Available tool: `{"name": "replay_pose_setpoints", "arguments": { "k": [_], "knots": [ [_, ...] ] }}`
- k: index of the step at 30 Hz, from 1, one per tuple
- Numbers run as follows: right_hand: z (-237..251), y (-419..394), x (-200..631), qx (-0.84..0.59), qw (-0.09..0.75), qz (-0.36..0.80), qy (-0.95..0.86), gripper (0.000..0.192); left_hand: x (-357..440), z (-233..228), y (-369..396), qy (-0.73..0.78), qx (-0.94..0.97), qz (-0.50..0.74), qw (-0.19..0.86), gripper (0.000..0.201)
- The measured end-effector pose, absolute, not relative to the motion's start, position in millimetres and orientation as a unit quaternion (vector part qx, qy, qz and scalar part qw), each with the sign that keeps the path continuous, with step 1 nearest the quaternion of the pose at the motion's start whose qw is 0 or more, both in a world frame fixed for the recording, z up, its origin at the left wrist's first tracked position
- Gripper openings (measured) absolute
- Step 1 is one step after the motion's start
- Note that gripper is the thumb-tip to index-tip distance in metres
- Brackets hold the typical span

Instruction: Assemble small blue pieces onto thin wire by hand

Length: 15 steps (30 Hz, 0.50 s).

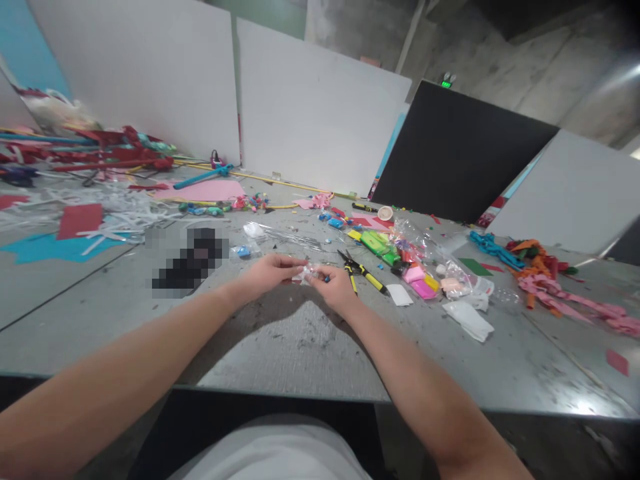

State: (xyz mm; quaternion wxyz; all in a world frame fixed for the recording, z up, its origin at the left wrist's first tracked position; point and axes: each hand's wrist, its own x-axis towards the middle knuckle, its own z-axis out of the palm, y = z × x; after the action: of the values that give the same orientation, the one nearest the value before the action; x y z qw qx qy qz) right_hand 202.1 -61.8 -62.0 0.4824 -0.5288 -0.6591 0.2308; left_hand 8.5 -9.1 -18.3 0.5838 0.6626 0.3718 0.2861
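No writing could be read anywhere on the bench; a pixelated patch point(187, 261) at ten o'clock from the hands hid whatever lay there. The left hand point(267, 272) and the right hand point(336, 285) met over the middle of the scuffed grey table point(300, 340), both pinched shut on a small crinkled clear plastic packet point(306, 272) held between their fingertips just above the surface. It seemed to hold something small and blue, though that was too tiny to be sure of.

At two o'clock from the hands lay yellow-and-black handled pliers point(363, 270), close beside the right hand. Past them, at three o'clock, an open clear bag point(425, 257) spilled soft-looking blocks of clay in green, pink and yellow, with a flat white square point(399, 295) near its edge. A small round cup point(385, 213) stood at one o'clock, well apart. A long clear sleeve point(280, 235) lay at twelve o'clock. A sheet of red paper point(79, 220) and white paper strips point(120, 210) covered the ten o'clock side.
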Motion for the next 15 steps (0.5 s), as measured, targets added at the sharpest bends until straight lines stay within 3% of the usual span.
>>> {"name": "replay_pose_setpoints", "arguments": {
  "k": [7, 15],
  "knots": [
    [-61.4, -60.9, 203.9, -0.502, 0.450, 0.257, -0.693, 0.028, 10.3, -17.7, -8.9, 0.411, 0.641, 0.313, 0.568, 0.029],
    [-62.3, -60.1, 201.3, -0.532, 0.451, 0.298, -0.652, 0.035, 3.7, -32.7, 5.0, 0.364, 0.675, 0.283, 0.576, 0.055]
  ]
}}
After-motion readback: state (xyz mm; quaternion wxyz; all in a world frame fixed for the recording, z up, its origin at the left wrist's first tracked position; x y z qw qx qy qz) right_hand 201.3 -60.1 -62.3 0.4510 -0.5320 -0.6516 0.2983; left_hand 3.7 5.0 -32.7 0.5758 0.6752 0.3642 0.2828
